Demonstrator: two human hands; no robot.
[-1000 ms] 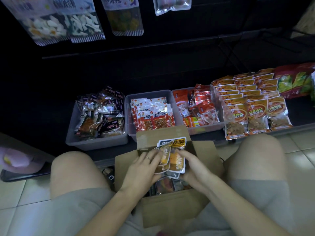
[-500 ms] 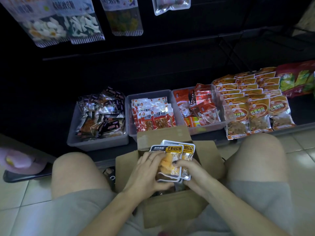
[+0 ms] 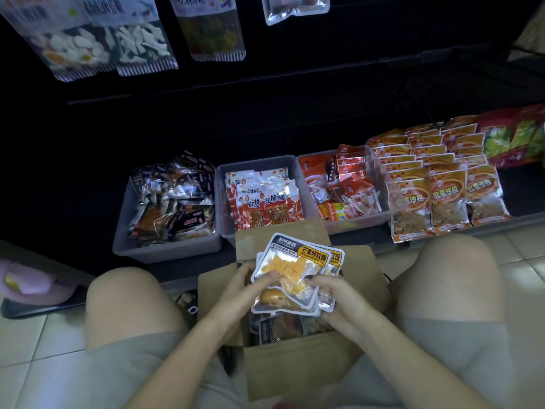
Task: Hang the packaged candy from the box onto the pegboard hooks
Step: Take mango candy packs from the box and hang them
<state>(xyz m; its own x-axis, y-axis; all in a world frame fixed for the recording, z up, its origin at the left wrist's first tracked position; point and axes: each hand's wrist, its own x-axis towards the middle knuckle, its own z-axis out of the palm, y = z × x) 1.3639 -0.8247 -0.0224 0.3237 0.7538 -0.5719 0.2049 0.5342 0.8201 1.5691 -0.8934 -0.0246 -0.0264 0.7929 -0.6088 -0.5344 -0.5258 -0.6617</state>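
An open cardboard box [image 3: 298,367] sits between my knees with more packets inside. Above it I hold a small stack of mango candy packets [image 3: 298,261], clear fronts with yellow cubes and yellow labels. My left hand [image 3: 250,286] grips the stack's left edge, thumb on the top packet. My right hand [image 3: 333,293] holds the stack's right side from below. The dark pegboard [image 3: 295,84] rises behind the shelf, with hung candy bags [image 3: 97,36] at its top left.
Three grey bins [image 3: 165,249] of snack packets stand on the low shelf beyond the box. Rows of orange packets [image 3: 436,178] lie to the right. A pink object [image 3: 26,284] rests at the left. The floor is pale tile.
The packets have turned from edge-on to face-up and fanned into a flat stack. Both hands have lifted them slightly higher over the box.
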